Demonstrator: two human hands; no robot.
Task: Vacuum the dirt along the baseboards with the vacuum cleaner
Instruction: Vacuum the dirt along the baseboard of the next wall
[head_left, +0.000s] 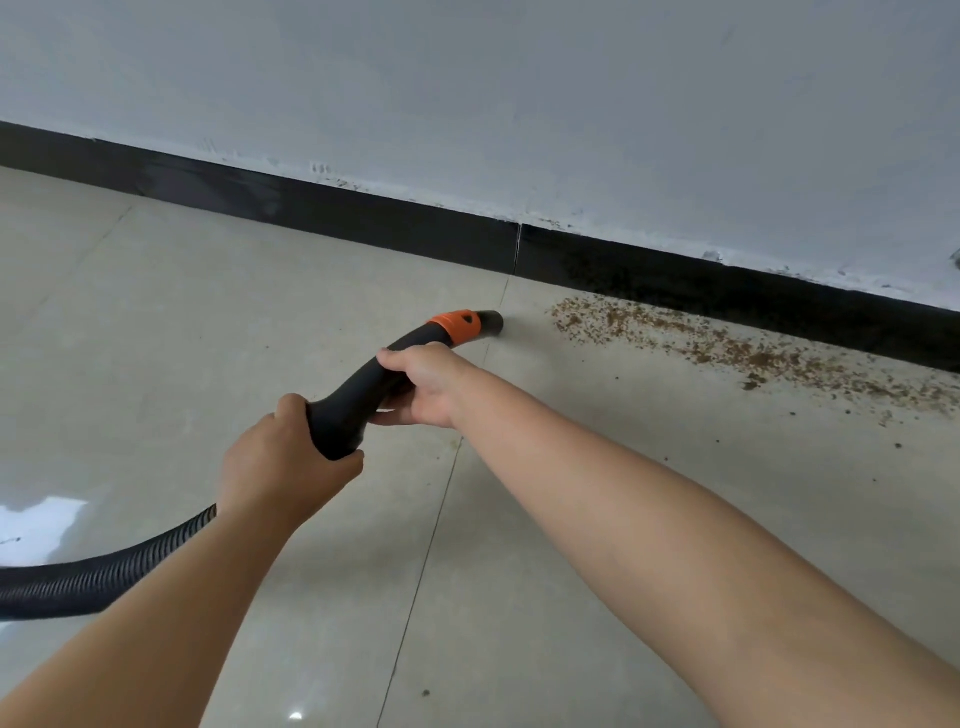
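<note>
Both hands grip the vacuum handle (358, 400), right hand (426, 387) nearer the nozzle (488, 323); dirt (727, 348) lies rightward of it, strung along the baseboard (363, 218).

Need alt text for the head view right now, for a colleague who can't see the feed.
Both hands hold a black vacuum nozzle with an orange collar, the left hand at the hose end and the right hand nearer its open tip. The tip points at brown dirt scattered on the tiled floor along the black baseboard, just short of it.
</note>
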